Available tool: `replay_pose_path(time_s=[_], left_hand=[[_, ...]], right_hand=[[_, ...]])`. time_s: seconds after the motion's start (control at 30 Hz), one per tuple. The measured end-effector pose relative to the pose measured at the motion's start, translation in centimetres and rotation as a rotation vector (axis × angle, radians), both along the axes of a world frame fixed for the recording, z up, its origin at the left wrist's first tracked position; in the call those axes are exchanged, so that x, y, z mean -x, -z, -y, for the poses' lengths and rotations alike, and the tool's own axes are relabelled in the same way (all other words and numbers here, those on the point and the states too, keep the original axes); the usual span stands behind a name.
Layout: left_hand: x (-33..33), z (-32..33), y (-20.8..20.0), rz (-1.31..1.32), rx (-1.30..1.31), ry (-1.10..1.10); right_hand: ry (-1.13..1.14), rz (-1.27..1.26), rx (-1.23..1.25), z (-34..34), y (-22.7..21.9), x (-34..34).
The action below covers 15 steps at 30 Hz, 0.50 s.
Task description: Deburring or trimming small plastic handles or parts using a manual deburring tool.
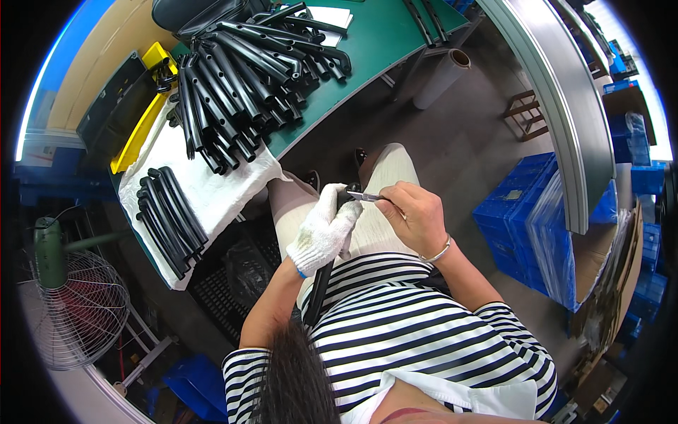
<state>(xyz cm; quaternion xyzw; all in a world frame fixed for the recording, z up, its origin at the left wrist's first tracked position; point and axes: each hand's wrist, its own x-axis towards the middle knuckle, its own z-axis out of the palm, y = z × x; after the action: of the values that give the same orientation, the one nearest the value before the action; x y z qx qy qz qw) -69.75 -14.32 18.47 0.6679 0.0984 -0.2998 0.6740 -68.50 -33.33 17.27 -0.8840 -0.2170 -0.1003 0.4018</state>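
My left hand [321,230], in a white knit glove, is closed round a black tube [322,288] held over my lap. The tube's lower part runs down against my striped shirt, and its upper end sticks out by the gloved fingers. My bare right hand [417,215] pinches a slim silver metal tool [367,196], whose tip meets the tube's upper end. The tool's exact kind is too small to make out. A bracelet circles my right wrist. On the green table ahead lies a large heap of black tubes [244,81], several with holes along them.
A row of black curved tubes [169,215] lies on a white cloth [247,177] at the table's left. Beyond stands a yellow bin [141,131]. A green fan [78,304] is at far left. Blue boxes [519,219] and a grey metal frame [565,134] stand to the right.
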Motion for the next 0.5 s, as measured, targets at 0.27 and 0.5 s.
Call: replay_pose_path(time_s=[0.27, 0.5], left_hand=[[-0.1, 0.1, 0.1, -0.037, 0.045, -0.013], [1.0, -0.3, -0.7, -0.031, 0.221, 0.137]], right_hand=[[0.027, 0.041, 0.049, 0.0, 0.2, 0.1], [0.319, -0.235, 0.243, 3.5, 5.4, -2.0]])
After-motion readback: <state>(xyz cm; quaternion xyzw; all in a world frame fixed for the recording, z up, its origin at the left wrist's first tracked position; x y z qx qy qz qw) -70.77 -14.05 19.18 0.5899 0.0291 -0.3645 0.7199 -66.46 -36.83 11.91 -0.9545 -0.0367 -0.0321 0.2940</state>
